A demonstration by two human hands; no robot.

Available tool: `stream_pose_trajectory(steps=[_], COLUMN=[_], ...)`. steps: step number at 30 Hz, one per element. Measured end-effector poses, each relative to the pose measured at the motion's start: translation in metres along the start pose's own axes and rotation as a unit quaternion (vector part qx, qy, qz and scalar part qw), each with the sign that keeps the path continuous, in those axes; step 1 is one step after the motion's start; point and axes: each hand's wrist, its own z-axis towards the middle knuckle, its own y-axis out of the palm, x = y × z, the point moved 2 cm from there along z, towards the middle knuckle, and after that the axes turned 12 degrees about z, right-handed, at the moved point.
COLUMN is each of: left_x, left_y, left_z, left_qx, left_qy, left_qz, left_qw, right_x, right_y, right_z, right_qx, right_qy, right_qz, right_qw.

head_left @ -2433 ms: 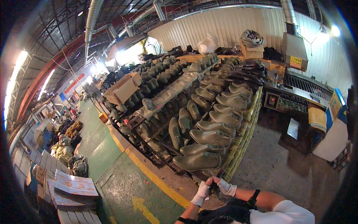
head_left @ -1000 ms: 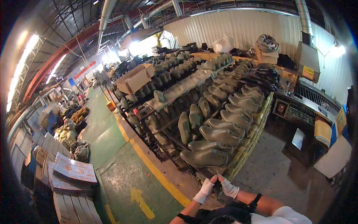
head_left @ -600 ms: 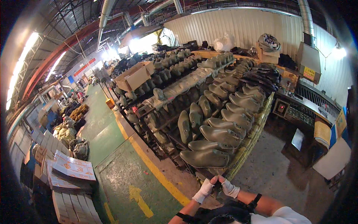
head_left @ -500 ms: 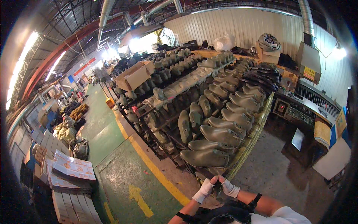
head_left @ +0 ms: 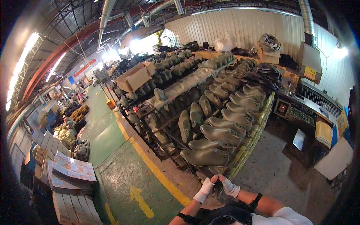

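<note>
My left hand (head_left: 204, 189) and my right hand (head_left: 229, 187) are close together at the near end of a rack, both in white wraps that leave the fingertips bare. Their tips nearly meet, and the fingers look closed; whatever they hold, if anything, is hidden. Just beyond them lies a dark green shoe last (head_left: 204, 158) on its side, nearest of several in a row. Another shoe last (head_left: 221, 135) sits behind it in that row. More shoe lasts stand upright to the left, one of them a narrow shoe last (head_left: 185, 126).
A yellow-wrapped rail (head_left: 250, 144) edges the rack's right side. An open cardboard box (head_left: 132, 80) sits on shoe lasts farther back. Flattened cartons (head_left: 73, 168) are stacked at left beside a green walkway (head_left: 123, 165). A metal workbench (head_left: 313, 101) stands at right.
</note>
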Motion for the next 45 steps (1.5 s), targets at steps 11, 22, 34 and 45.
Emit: stream_pose_trajectory(steps=[11,22,34,45], left_x=[0.007,0.040,0.009,0.041], left_y=[-0.002,0.010,-0.003,0.008], left_z=[-0.006,-0.017,-0.008,-0.016], left_qx=[0.050,0.078,0.041,-0.013], left_qy=[-0.068,-0.032,-0.033,-0.023], left_qz=[0.091,0.056,0.008,0.002], left_qw=[0.992,0.995,0.999,1.000], right_x=[-0.033,-0.008,-0.014,-0.036], right_y=[0.022,0.014,0.019,0.027], right_z=[0.006,0.010,0.007,-0.002], right_qx=[-0.005,0.028,0.014,-0.012], right_qy=[0.025,0.035,-0.025,-0.043], right_qz=[0.014,0.051,0.020,-0.026], right_qw=[1.000,0.998,0.999,0.999])
